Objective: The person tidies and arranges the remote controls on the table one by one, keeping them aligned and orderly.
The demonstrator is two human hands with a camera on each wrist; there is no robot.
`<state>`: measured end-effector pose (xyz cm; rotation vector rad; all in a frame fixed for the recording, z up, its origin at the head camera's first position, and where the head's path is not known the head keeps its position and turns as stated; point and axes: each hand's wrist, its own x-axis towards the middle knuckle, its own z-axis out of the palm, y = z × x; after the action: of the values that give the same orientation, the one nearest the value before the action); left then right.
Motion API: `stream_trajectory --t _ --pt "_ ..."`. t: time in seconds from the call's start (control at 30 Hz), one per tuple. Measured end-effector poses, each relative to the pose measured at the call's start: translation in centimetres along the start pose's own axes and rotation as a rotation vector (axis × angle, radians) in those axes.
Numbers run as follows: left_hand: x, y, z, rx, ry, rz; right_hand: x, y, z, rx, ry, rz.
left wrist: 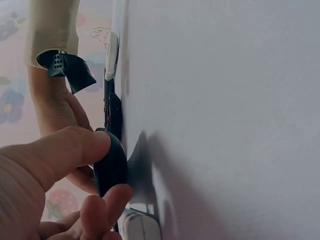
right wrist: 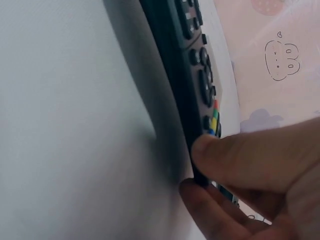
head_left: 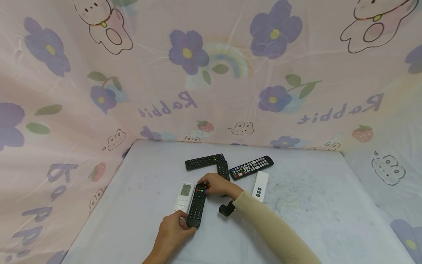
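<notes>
the black remote control (head_left: 196, 205) carries a row of red, green, yellow and blue buttons, next to a white air-conditioner remote (head_left: 180, 201) with a grey-green screen (head_left: 186, 189), while another black remote (head_left: 251, 167) is dotted with white keys and a few coloured ones, and a second white remote (head_left: 262, 179) has dark buttons (head_left: 258, 191). the table (head_left: 313, 234) is white with faint greyish smudges (head_left: 290, 200), and the pale pink sheet (head_left: 224, 22) is patterned with purple, yellow-centred flowers (head_left: 179, 44), green leaves (head_left: 48, 109), red strawberries (head_left: 362, 134), a pastel rainbow (head_left: 242, 64) and purple lettering (head_left: 343, 108). the sleeve (head_left: 273, 227) is plain beige.
</notes>
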<state>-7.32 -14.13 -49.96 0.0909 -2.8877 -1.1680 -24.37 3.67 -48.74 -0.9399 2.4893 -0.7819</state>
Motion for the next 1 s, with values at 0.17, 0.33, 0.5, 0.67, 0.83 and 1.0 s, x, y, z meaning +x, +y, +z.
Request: stream_trajectory --t 0.17,0.33,0.5,0.67,0.83,1.0 --pt "-0.27 0.03 0.15 -0.011 -0.013 -0.032 0.01 -0.03 0.07 -0.003 -0.012 0.0" --pt "-0.53 0.06 0.24 -0.015 -0.009 -0.043 0.08 -0.04 0.27 -0.004 -0.014 -0.003" --pt "-0.49 0.05 0.33 -0.029 -0.013 -0.064 0.15 0.06 0.48 -0.024 0.005 -0.006" --pt "-0.44 -0.01 0.36 -0.026 -0.021 -0.058 0.28 0.13 0.66 -0.021 0.009 -0.005" --pt "-0.43 -0.11 0.44 -0.02 -0.02 -0.052 0.37 0.1 0.75 -0.027 0.009 -0.003" --pt "-0.38 -0.28 0.51 -0.012 -0.021 -0.053 0.51 0.28 0.94 -0.036 0.009 0.005"
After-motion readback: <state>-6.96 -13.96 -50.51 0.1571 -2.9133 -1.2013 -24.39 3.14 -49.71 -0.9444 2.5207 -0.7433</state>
